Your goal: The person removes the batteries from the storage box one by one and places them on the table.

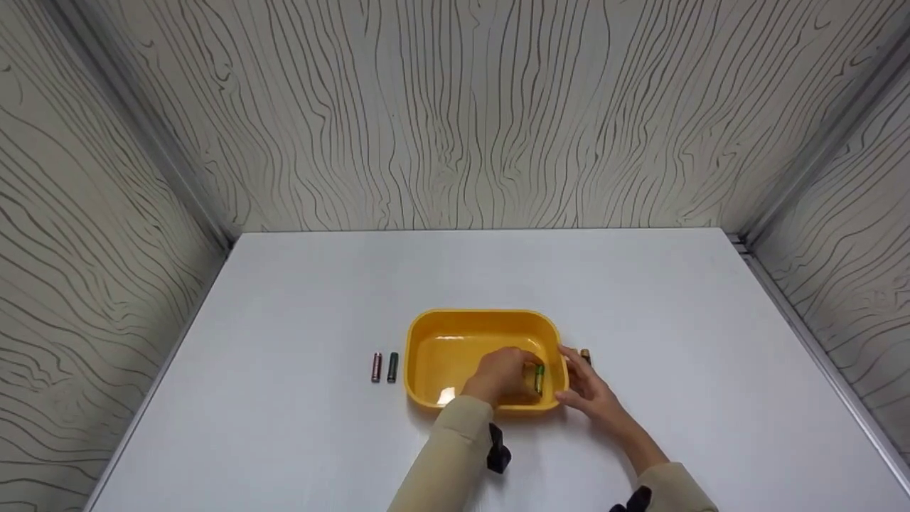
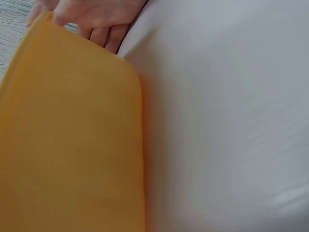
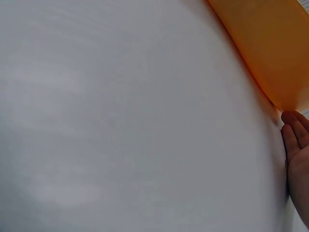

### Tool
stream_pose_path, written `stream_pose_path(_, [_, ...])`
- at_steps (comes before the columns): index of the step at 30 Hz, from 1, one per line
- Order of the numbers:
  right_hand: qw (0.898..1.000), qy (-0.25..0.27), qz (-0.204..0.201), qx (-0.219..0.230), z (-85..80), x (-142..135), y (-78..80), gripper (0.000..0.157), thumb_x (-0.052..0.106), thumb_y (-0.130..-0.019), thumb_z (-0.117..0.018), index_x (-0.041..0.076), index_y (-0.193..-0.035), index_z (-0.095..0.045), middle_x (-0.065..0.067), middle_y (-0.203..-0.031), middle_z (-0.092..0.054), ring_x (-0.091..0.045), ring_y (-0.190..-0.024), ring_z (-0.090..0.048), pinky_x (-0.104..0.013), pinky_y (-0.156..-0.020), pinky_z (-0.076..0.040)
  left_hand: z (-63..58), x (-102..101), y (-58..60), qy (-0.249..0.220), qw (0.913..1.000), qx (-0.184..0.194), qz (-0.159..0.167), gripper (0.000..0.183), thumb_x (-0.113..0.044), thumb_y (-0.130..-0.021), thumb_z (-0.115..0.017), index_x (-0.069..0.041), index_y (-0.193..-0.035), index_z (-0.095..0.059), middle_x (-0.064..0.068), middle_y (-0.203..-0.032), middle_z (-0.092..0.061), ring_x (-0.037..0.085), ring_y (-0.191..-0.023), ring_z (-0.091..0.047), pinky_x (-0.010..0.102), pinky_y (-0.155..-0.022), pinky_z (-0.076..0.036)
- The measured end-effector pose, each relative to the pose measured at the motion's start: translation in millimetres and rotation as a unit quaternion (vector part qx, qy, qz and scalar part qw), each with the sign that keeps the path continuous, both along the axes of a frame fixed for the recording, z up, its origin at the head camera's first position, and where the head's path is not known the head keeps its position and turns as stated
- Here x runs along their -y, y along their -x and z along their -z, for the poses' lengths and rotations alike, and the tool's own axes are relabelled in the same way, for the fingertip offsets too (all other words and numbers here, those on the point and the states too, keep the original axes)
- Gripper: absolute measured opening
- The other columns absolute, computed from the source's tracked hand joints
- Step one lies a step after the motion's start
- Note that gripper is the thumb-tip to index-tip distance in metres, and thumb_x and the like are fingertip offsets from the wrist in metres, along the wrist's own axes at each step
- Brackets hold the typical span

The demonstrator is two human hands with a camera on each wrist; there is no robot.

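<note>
A yellow plastic bin [image 1: 462, 348] sits on the white table. My left hand [image 1: 503, 371] reaches over its near rim, its fingertips on the far end of a green battery [image 1: 539, 382] by the bin's right wall; the thumb is hidden. Outside that wall, my right hand [image 1: 593, 395] rests with extended fingers against the bin's right end. The right wrist view catches its fingers [image 3: 295, 133] touching the bin's corner [image 3: 275, 58]. In the left wrist view, the bin's outer wall [image 2: 87, 125] fills the left side, with a hand at its far end.
Left of the bin, a red battery [image 1: 376, 368] and a dark green battery [image 1: 392, 368] lie side by side. A black battery with a copper-coloured end [image 1: 585, 354] lies partly hidden behind my right hand. Wood-grain panels [image 1: 455, 114] enclose the white table [image 1: 298, 427] at back and sides.
</note>
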State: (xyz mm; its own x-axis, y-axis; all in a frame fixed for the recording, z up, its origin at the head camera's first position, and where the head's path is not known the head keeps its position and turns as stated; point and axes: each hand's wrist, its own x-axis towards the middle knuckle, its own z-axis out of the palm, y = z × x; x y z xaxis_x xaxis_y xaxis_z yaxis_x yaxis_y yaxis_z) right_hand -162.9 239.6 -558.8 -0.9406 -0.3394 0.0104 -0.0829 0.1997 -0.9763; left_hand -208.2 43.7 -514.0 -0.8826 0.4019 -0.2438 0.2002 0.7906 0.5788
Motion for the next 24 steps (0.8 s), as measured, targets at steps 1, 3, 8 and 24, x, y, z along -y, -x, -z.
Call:
stream_pose_path(1, [1.000, -0.001, 0.001, -0.001, 0.4, 0, 0.1, 0.072, 0.008, -0.095, -0.059, 0.009, -0.155, -0.020, -0.029, -0.149, -0.037, 0.006, -0.121, -0.050, -0.009, -0.101, -0.038, 0.3, 0, 0.3, 0.005, 1.0000, -0.007, 0.002, 0.043, -0.025, -0.074, -0.085, -0.025, -0.115, -0.073, -0.010, -0.107, -0.072, 0.010, -0.091, -0.058, 0.032, -0.105, -0.046])
stream_pose_path(3, [1.000, -0.001, 0.001, -0.004, 1.5, 0, 0.4, 0.072, 0.008, -0.094, -0.059, 0.009, -0.154, -0.020, -0.028, -0.149, -0.037, 0.005, -0.121, -0.051, -0.010, -0.101, -0.038, 1.0, -1, 0.5, 0.021, 0.9994, -0.025, 0.012, 0.042, -0.027, -0.074, -0.085, -0.025, -0.114, -0.073, -0.010, -0.104, -0.073, 0.011, -0.089, -0.057, 0.031, -0.105, -0.046])
stream_pose_path(8, [1.000, -0.002, 0.002, 0.005, 3.2, 2, 0.5, 0.072, 0.008, -0.095, -0.059, 0.012, -0.155, -0.021, -0.026, -0.148, -0.038, 0.004, -0.119, -0.052, -0.011, -0.100, -0.040, 2.3, -2, 0.1, 0.062, 0.9953, -0.065, 0.037, 0.045, -0.032, -0.073, -0.085, -0.028, -0.115, -0.072, -0.010, -0.100, -0.073, 0.011, -0.087, -0.056, 0.029, -0.103, -0.046])
stream_pose_path(24, [0.999, 0.029, -0.031, -0.028, 3.0, -2, 1.0, 0.070, 0.003, -0.096, -0.055, 0.004, -0.154, -0.017, -0.033, -0.148, -0.034, 0.006, -0.120, -0.051, -0.010, -0.101, -0.040, -21.3, 9, 12.3, 0.046, 0.9947, -0.068, 0.063, 0.058, -0.037, -0.076, -0.082, -0.027, -0.129, -0.063, -0.005, -0.076, -0.057, 0.010, -0.070, -0.047, 0.017, -0.066, -0.043])
